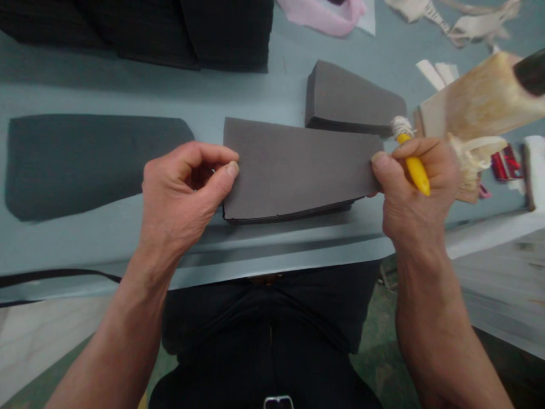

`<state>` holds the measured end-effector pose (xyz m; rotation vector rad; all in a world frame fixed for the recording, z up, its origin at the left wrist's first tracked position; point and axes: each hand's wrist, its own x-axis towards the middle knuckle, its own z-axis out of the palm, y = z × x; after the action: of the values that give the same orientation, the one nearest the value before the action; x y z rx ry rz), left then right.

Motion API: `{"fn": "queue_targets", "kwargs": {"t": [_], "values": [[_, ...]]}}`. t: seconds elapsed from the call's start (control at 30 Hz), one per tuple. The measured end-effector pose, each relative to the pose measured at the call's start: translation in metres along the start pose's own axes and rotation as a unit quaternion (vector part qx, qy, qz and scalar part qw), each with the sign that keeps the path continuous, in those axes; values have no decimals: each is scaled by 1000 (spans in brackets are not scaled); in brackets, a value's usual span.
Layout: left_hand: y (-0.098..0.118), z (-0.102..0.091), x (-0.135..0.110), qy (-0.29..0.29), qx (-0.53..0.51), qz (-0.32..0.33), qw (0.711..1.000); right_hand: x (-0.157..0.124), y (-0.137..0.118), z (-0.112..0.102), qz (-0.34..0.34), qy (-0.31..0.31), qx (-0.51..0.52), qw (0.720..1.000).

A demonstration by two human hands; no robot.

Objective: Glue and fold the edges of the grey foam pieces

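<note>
A grey, tapered foam-like sheet (298, 170) spans the space between my hands, over other pieces of similar shape whose dark edges show beneath it. My left hand (183, 187) pinches its wide left edge between thumb and forefinger. At the narrow right end, my right hand (419, 182) grips the sheet with the thumb on top. Tucked in the fingers of that same hand is a small yellow-handled brush (415, 165), its white, stringy head pointing up and away from me. Left of my left hand lies a dark green-grey panel (80, 165), flat on the table.
Behind the sheet sits a stack of grey tapered pieces (353, 96). Tall black stacks (140, 28) stand at the back left. A yellow-smeared container (481, 102) is at the right, near a red crumpled packet (506, 163). Pink material (327, 17) and pale scraps (477, 23) lie behind.
</note>
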<state>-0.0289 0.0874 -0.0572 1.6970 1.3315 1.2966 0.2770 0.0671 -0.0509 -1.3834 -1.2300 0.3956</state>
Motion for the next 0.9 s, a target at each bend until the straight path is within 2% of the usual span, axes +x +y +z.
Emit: {"fn": "queue_targets", "kwargs": {"t": [0.33, 0.67, 0.9], "values": [[5, 0, -1, 15, 11, 17, 1000, 1, 7, 0, 21, 3, 14, 1000], [-2, 3, -3, 15, -13, 22, 1000, 3, 11, 0, 12, -1, 7, 1000], [-1, 3, -3, 22, -12, 30, 999, 2, 8, 1, 32, 4, 3, 999]]}}
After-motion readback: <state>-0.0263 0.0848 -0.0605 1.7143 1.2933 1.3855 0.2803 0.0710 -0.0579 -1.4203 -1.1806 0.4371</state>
